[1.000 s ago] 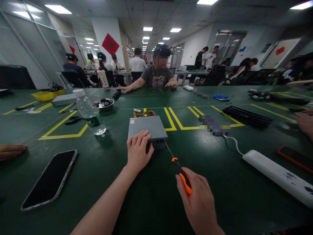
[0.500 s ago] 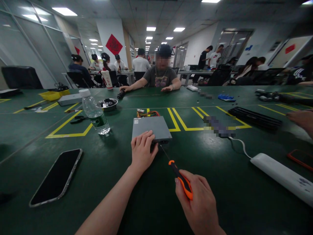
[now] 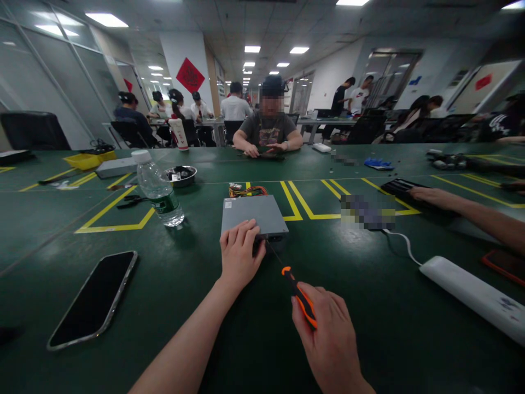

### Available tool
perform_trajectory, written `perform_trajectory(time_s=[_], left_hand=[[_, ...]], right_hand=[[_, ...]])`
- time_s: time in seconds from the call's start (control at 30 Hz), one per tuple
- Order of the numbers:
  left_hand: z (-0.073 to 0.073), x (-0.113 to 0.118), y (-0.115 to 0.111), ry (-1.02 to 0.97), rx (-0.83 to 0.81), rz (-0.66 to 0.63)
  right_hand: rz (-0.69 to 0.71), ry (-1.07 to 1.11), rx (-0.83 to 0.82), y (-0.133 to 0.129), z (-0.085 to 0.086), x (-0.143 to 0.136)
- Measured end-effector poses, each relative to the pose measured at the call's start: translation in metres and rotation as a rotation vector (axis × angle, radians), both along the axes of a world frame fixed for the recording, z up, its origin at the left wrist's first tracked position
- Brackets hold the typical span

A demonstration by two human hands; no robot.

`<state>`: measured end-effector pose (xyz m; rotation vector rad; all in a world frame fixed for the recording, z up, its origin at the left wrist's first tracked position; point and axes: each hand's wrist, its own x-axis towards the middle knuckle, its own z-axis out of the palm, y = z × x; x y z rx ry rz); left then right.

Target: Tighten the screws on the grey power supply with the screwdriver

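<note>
A grey metal computer power supply [image 3: 268, 210] lies on the green table, its bundle of coloured wires [image 3: 248, 190] at the far side. My left hand [image 3: 241, 249] grips its near left corner, fingers over the top and thumb at the near side. In my right hand [image 3: 328, 323] is a screwdriver [image 3: 299, 293] with an orange and black handle. Its thin shaft points up and left, and the tip is at the near face of the power supply beside my left thumb. Whether the tip sits in a screw is too small to tell.
To the left are a water bottle [image 3: 159, 191], a phone [image 3: 94, 301] and a metal bowl [image 3: 189, 175]. A white power strip [image 3: 471, 293] lies to the right. There, another person's hand [image 3: 426, 196] rests on a black slotted part [image 3: 400, 187]. A person [image 3: 268, 128] sits opposite.
My right hand and the screwdriver have shifted slightly left. A co-worker's hand has come in from the right onto the black part. The person opposite has brought both hands together over a dark object.
</note>
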<state>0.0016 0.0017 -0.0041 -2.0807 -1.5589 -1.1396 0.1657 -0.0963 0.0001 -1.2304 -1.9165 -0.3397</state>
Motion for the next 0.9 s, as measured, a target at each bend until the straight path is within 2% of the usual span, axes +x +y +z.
perform_trajectory(time_s=[0.13,0.27,0.37,0.5,0.6,0.67,0.77,0.9], left_hand=[[0.0,0.0,0.0,0.001,-0.008,-0.006],[0.001,-0.001,-0.001,0.016,-0.004,-0.011],[0.002,-0.001,-0.001,0.021,-0.003,-0.013],[0.001,-0.001,0.0,0.025,0.01,-0.012],[0.0,-0.001,0.001,0.022,0.016,-0.007],[0.0,-0.001,0.001,0.021,0.014,-0.006],[0.0,-0.001,0.001,0.028,0.007,-0.015],[-0.001,-0.001,0.002,0.042,0.016,-0.003]], right_hand=[[0.033,-0.053,0.02,-0.006,0.0,-0.01],[0.173,-0.187,0.085,-0.009,0.005,-0.014],[0.285,-0.34,0.124,-0.004,0.019,-0.008],[0.427,-0.439,0.193,0.013,0.046,0.001],[0.517,-0.449,0.223,0.027,0.055,0.004],[0.606,-0.442,0.252,0.035,0.052,0.005],[0.736,-0.459,0.265,0.042,0.039,0.009],[0.795,-0.434,0.237,0.046,0.023,0.015]])
